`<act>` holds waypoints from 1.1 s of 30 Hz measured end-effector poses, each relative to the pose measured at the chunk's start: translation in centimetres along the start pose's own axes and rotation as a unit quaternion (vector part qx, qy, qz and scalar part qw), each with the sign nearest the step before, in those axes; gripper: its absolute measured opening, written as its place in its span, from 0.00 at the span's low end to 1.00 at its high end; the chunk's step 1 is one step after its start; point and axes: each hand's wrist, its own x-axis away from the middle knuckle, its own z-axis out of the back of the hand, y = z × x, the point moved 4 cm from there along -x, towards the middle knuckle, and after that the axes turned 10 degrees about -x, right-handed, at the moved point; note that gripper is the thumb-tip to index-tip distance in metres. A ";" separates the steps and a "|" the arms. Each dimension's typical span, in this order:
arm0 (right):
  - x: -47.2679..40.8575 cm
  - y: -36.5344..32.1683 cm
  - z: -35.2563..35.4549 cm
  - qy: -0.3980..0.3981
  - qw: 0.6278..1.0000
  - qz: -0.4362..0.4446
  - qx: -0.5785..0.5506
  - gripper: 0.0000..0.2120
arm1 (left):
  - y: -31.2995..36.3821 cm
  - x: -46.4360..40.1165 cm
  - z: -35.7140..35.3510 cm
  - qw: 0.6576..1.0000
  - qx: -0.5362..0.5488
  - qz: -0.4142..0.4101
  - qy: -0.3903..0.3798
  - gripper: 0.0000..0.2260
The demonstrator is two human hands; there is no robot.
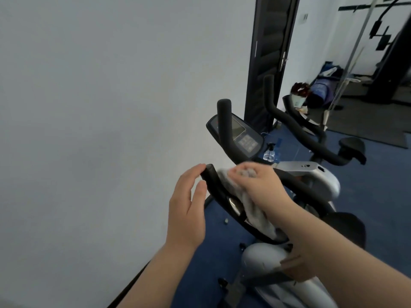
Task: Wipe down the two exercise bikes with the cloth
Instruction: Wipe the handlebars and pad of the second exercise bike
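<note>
The near exercise bike stands right below me, silver-bodied with black padded handlebars and a console. My right hand grips a grey cloth and holds it against the left handlebar grip. The cloth hangs down over the bar. My left hand is beside the same grip's tip with straight fingers, the fingertips touching its end. The second bike stands just beyond, its black handlebars curving up and its saddle at the right.
A white wall fills the left. Blue carpet covers the floor. A clear water bottle lies on the floor past the console. A dark door frame and a mirror showing gym gear stand behind the bikes.
</note>
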 end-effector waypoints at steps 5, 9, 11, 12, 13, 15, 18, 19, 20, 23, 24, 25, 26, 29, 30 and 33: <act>2.8 -1.1 -5.3 0.095 0.993 0.065 0.024 0.10 | -0.1 -0.7 0.5 0.999 0.033 0.020 0.007 0.17; 4.4 -0.5 -5.3 0.121 0.971 0.127 0.163 0.18 | -0.2 -0.2 0.0 0.999 0.034 0.024 0.017 0.17; 4.7 -0.1 -4.7 0.119 0.954 0.140 0.235 0.17 | -0.1 0.1 -0.4 0.999 0.030 0.024 0.019 0.16; 5.0 0.2 -4.6 0.121 0.946 0.150 0.260 0.15 | 0.0 0.3 -0.7 0.999 0.026 0.016 0.011 0.16; 5.5 0.3 -4.5 0.120 0.940 0.159 0.276 0.14 | 0.1 0.4 -1.1 1.000 0.022 0.004 0.002 0.17; 6.2 0.3 -4.2 0.116 0.934 0.174 0.289 0.12 | 0.3 0.5 -1.9 1.000 0.010 -0.016 -0.014 0.19; 7.0 0.5 -3.3 0.113 0.916 0.206 0.324 0.17 | 0.4 0.3 -2.6 0.998 -0.034 -0.047 -0.024 0.21; 7.2 0.6 -3.1 0.110 0.912 0.211 0.334 0.18 | 0.5 0.3 -2.8 0.995 -0.065 -0.068 -0.023 0.21; 7.4 0.7 -2.9 0.104 0.910 0.212 0.340 0.19 | 0.6 0.4 -2.9 0.990 -0.099 -0.094 -0.020 0.21; 7.8 1.3 -2.1 0.097 0.912 0.190 0.349 0.21 | 0.6 1.1 -3.4 0.973 -0.172 -0.151 -0.022 0.21; 7.9 1.6 -1.7 0.098 0.914 0.180 0.349 0.22 | 0.4 1.4 -3.6 0.969 -0.187 -0.159 -0.025 0.21; 8.1 1.8 -1.3 0.098 0.917 0.170 0.346 0.22 | 0.1 1.7 -3.7 0.965 -0.203 -0.166 -0.029 0.20; 8.4 2.1 -0.8 0.098 0.921 0.159 0.343 0.23 | -0.2 2.0 -4.0 0.959 -0.223 -0.175 -0.032 0.19; 9.1 2.6 0.7 0.084 0.928 0.141 0.335 0.21 | -0.7 2.3 -4.7 0.936 -0.283 -0.203 -0.043 0.17; 9.1 2.7 1.1 0.076 0.931 0.134 0.331 0.21 | -0.8 2.3 -4.9 0.932 -0.296 -0.206 -0.042 0.17; 9.1 2.8 2.2 0.038 0.933 0.107 0.342 0.21 | -0.9 2.4 -5.3 0.928 -0.312 -0.201 -0.031 0.15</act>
